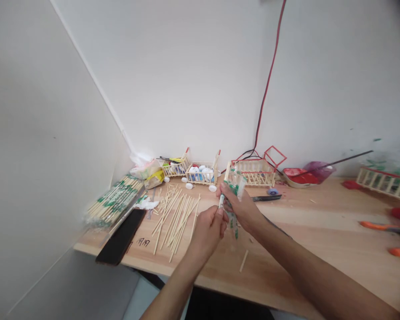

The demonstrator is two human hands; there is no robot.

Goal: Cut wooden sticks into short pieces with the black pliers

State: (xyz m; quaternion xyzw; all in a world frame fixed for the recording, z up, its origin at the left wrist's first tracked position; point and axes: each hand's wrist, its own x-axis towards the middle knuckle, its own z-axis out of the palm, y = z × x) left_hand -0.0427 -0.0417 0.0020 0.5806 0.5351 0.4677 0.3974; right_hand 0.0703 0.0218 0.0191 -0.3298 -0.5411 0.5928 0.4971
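Note:
My left hand (pixel 207 227) is closed around the lower end of a pair of chopsticks (pixel 227 171), which points up and away over the table. Just above it, my right hand (pixel 242 209) is closed on the same chopsticks and on their clear, green-printed plastic wrapper (pixel 234 181). Crumpled wrapper film hangs below the right palm. The lower end of the chopsticks is hidden by my fingers. Left of my hands, several bare chopsticks (pixel 178 224) lie loosely spread on the wooden table (pixel 213 271). One short stick piece (pixel 243 261) lies near the front edge.
Wrapped chopsticks (pixel 118 198) and a black phone (pixel 120 238) lie at the left. Along the wall stand small stick-built carts (pixel 202 177), a red-edged stick frame (pixel 256 173) and a bowl of red paint (pixel 300 177). Orange-handled tools (pixel 376 226) lie right.

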